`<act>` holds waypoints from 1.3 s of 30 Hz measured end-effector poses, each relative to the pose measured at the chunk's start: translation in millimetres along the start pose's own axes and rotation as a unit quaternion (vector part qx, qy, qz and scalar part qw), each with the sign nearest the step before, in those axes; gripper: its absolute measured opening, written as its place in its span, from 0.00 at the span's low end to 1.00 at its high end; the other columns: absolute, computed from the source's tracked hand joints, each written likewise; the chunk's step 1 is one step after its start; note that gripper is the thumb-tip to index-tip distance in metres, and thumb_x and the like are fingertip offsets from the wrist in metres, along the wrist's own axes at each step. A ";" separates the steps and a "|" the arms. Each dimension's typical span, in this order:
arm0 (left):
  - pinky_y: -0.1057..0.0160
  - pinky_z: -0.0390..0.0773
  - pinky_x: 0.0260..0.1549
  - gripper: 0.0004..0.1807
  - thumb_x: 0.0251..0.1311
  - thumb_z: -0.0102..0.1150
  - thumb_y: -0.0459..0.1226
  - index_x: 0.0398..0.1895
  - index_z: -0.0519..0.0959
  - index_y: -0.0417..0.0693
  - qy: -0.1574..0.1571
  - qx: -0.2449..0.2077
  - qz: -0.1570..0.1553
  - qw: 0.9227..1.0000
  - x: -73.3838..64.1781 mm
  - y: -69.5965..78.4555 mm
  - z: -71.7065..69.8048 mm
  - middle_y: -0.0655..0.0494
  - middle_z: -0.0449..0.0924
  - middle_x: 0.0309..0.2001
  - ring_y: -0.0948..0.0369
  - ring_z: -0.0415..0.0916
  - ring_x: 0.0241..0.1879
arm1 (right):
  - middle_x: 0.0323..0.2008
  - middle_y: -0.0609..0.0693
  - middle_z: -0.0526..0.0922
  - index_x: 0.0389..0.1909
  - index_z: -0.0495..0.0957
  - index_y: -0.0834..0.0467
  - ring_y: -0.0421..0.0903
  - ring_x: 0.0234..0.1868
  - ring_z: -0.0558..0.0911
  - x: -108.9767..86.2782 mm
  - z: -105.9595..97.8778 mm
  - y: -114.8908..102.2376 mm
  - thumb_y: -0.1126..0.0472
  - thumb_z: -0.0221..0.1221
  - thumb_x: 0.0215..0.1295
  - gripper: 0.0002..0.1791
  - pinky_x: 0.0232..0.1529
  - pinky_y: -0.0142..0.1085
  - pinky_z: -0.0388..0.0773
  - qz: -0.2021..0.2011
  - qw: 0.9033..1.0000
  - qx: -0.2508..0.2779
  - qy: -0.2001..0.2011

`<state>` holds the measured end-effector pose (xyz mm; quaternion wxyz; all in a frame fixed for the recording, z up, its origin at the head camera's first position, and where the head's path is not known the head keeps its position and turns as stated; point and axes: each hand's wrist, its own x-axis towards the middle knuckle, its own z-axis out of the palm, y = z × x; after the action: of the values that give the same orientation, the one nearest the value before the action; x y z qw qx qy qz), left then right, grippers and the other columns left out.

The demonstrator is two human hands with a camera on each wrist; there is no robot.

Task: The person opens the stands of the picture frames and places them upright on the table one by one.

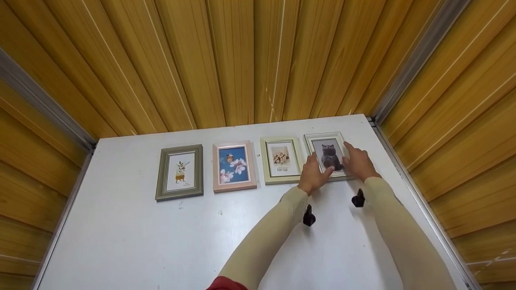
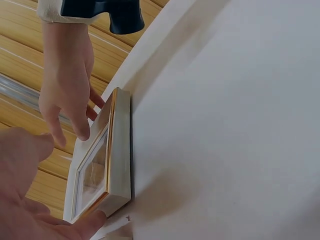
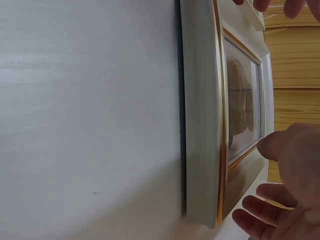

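Observation:
A white picture frame with a grey cat photo hangs at the right end of a row on the white board. My left hand is at its left side, fingers extended upward and thumb across the lower front. At the opposite side is my right hand, fingers along the edge and thumb toward the photo. In the left wrist view, the left fingertips touch the frame's edge. The right wrist view shows the right thumb by the frame's face, fingers loosely bent beside it.
Left of it hang a pale green frame, a pink frame and a dark green frame. Yellow wood-look panels surround the board. Black wrist cameras stick out below the wrists.

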<state>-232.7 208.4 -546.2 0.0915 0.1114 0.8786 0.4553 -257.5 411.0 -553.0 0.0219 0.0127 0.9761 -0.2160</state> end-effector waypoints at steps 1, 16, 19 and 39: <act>0.58 0.67 0.69 0.43 0.68 0.64 0.48 0.78 0.58 0.35 -0.001 -0.010 -0.006 1.000 0.0 0.1 0.3 0.39 0.65 0.74 0.46 0.67 0.71 | 0.65 0.78 0.69 0.77 0.56 0.68 0.76 0.66 0.68 0.5 0.4 -0.6 0.65 0.53 0.75 0.33 0.67 0.66 0.63 0.001 1.000 0.004 -0.004; 0.58 0.71 0.66 0.37 0.68 0.63 0.46 0.75 0.65 0.38 -0.010 -0.054 -0.065 0.996 -4.8 0.4 5.4 0.41 0.74 0.68 0.48 0.71 0.69 | 0.63 0.79 0.71 0.70 0.64 0.75 0.74 0.65 0.70 -1.6 1.9 -5.6 0.70 0.52 0.72 0.28 0.66 0.63 0.65 0.000 1.000 0.010 -0.015; 0.58 0.71 0.66 0.36 0.67 0.64 0.44 0.74 0.67 0.38 0.002 -0.058 -0.070 0.996 -4.8 3.4 6.3 0.42 0.75 0.67 0.48 0.71 0.68 | 0.65 0.78 0.69 0.71 0.63 0.75 0.74 0.66 0.69 -2.0 -1.0 -4.8 0.70 0.51 0.72 0.28 0.66 0.64 0.65 0.010 1.000 0.010 -0.016; 0.61 0.74 0.22 0.04 0.58 0.68 0.32 0.27 0.83 0.41 0.025 0.042 -0.107 0.993 -5.3 0.3 16.5 0.48 0.85 0.29 0.60 0.73 0.23 | 0.60 0.76 0.75 0.65 0.70 0.75 0.73 0.59 0.77 -14.4 -7.6 8.4 0.59 0.58 0.75 0.27 0.57 0.64 0.74 0.069 0.997 0.005 -0.043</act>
<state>-223.2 220.0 -554.9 0.1132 0.0088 0.9056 0.4086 -243.1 421.6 -548.9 0.0783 0.0712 0.9699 -0.2195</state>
